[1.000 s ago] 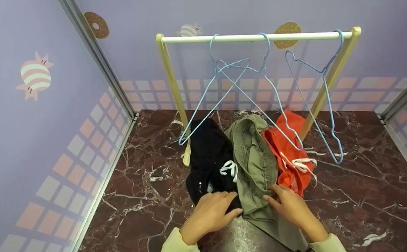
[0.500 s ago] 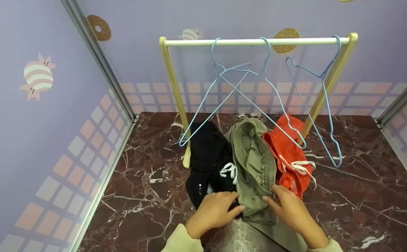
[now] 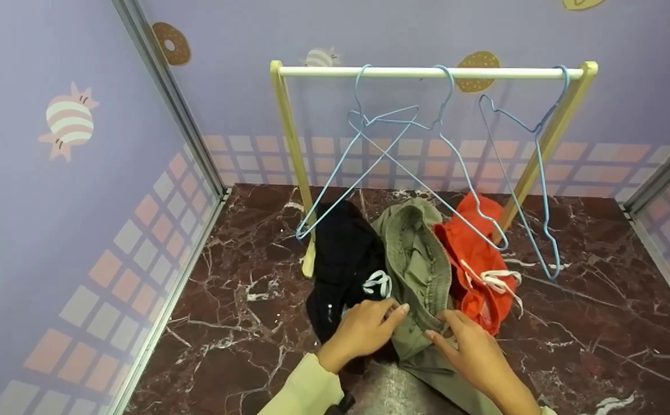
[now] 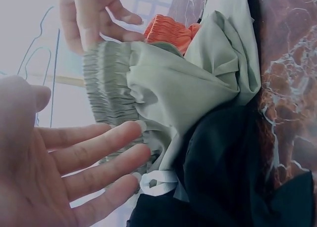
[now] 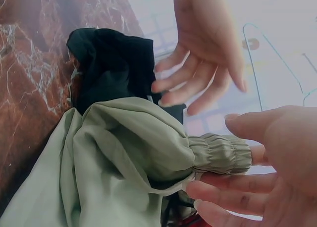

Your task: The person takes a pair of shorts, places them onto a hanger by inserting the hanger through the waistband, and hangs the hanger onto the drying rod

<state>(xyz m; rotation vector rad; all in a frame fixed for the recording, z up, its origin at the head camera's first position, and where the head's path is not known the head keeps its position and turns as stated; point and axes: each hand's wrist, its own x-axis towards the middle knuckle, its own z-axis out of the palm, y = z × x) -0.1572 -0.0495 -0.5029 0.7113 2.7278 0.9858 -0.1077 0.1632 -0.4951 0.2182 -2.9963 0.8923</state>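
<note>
Left grip (image 3: 364, 328) loose, fingers extended; right grip (image 3: 473, 350), thumb apart.

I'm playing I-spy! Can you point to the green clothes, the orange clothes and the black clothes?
Green clothes (image 4: 171, 83): left wrist view, on the smooth cloth past its gathered edge.
Orange clothes (image 3: 473, 251): head view, middle of the cloth.
Black clothes (image 3: 344, 253): head view, middle of the cloth.

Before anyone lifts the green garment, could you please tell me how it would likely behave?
The green garment looks floppy: it lies in soft folds, so it would probably sag when lifted. Its gathered waistband looks elastic and may stretch if pulled. The garment looks thin, so it is probably light for its size.
</note>
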